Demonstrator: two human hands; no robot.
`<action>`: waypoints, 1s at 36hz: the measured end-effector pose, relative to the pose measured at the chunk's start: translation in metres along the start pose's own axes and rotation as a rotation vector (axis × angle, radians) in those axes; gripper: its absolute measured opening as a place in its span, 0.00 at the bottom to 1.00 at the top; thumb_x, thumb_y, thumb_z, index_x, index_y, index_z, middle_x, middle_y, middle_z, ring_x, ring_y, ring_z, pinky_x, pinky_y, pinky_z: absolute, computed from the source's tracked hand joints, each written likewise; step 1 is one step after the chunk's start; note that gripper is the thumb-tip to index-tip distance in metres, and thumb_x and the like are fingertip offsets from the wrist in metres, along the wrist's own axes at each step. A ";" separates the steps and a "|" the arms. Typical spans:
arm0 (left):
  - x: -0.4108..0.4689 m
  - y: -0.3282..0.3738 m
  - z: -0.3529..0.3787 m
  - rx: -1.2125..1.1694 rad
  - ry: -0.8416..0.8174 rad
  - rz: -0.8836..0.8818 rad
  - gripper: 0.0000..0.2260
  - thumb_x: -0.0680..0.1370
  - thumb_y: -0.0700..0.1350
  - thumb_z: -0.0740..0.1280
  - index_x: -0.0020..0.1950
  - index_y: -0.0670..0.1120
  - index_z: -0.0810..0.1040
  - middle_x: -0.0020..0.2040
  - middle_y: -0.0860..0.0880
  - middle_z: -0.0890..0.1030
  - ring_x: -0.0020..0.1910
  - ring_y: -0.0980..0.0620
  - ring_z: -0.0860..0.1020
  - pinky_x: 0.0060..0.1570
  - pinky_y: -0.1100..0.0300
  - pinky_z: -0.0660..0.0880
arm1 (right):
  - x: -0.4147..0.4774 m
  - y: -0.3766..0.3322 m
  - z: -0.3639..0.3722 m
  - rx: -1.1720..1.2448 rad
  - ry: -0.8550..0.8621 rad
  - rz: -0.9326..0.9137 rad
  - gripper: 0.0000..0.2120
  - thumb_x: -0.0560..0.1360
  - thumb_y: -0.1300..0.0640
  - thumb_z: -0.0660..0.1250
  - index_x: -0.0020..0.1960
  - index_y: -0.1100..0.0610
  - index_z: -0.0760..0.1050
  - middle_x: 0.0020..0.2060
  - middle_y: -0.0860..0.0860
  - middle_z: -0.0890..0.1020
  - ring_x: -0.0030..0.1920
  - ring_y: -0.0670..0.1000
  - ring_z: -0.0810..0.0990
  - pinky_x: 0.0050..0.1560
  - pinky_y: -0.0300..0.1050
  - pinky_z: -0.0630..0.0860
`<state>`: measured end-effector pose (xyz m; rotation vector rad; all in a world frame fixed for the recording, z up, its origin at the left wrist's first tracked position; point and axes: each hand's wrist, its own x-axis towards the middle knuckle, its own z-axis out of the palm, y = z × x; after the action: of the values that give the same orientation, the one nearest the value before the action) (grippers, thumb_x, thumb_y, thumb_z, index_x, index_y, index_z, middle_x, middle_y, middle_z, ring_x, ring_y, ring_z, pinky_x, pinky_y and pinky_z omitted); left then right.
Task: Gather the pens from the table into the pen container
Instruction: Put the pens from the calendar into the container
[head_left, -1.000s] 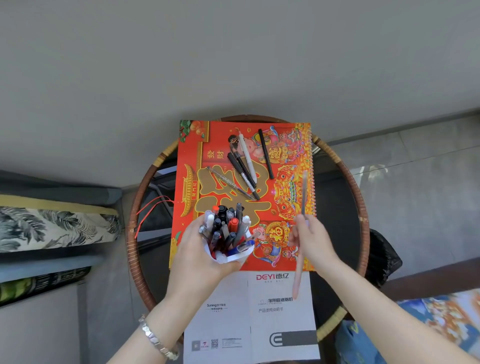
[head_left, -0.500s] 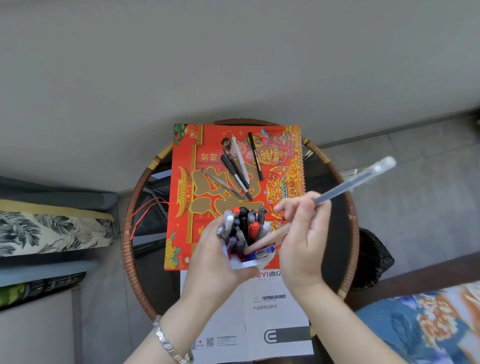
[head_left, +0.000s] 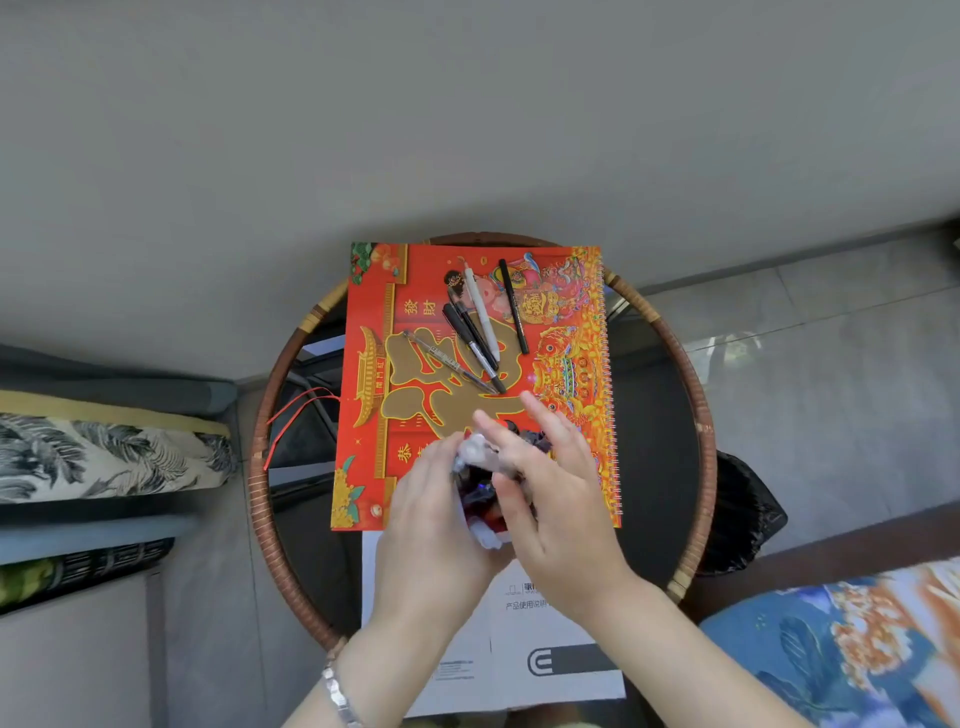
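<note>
My left hand (head_left: 434, 525) grips the white pen container (head_left: 485, 538), which is full of pens and mostly hidden between my hands. My right hand (head_left: 553, 499) lies flat over the top of the pens with its fingers spread. Several loose pens lie on the red calendar (head_left: 374, 374) further back: a white pen (head_left: 482, 312), a thin black pen (head_left: 514, 306), two dark pens (head_left: 470, 338) and a clear pen (head_left: 447, 361).
The calendar lies on a round glass table with a woven rim (head_left: 260, 467). A white leaflet (head_left: 545, 649) sits at the near edge under my wrists. A patterned cushion (head_left: 104, 457) is at the left, a dark bag (head_left: 743, 514) at the right.
My right hand carried a translucent pen to the container, tipped it in, and now rests open over the pens. The pen is no longer in its fingers.
</note>
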<state>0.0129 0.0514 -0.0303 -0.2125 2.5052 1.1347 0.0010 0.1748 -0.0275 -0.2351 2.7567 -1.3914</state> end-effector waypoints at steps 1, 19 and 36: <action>0.001 -0.002 -0.001 0.002 0.004 0.000 0.31 0.63 0.53 0.77 0.64 0.58 0.71 0.58 0.59 0.76 0.58 0.54 0.76 0.49 0.51 0.80 | 0.000 -0.002 -0.002 0.031 -0.011 0.048 0.13 0.76 0.49 0.56 0.56 0.49 0.75 0.66 0.36 0.65 0.72 0.40 0.52 0.71 0.36 0.48; 0.007 -0.016 -0.008 -0.174 -0.027 -0.129 0.31 0.59 0.51 0.81 0.57 0.61 0.72 0.55 0.60 0.79 0.56 0.62 0.78 0.52 0.64 0.76 | 0.000 -0.011 -0.056 0.620 0.142 0.323 0.05 0.76 0.57 0.60 0.45 0.58 0.73 0.41 0.54 0.81 0.48 0.52 0.83 0.48 0.43 0.80; 0.004 0.008 -0.010 -0.190 -0.046 -0.029 0.32 0.60 0.48 0.82 0.62 0.57 0.75 0.58 0.57 0.80 0.56 0.62 0.79 0.53 0.63 0.77 | -0.008 -0.003 -0.026 0.105 0.229 0.052 0.16 0.76 0.54 0.62 0.63 0.50 0.71 0.57 0.44 0.79 0.59 0.41 0.76 0.61 0.39 0.71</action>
<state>0.0039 0.0496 -0.0208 -0.2701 2.3464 1.3509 0.0066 0.1946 -0.0095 0.0010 2.8292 -1.6385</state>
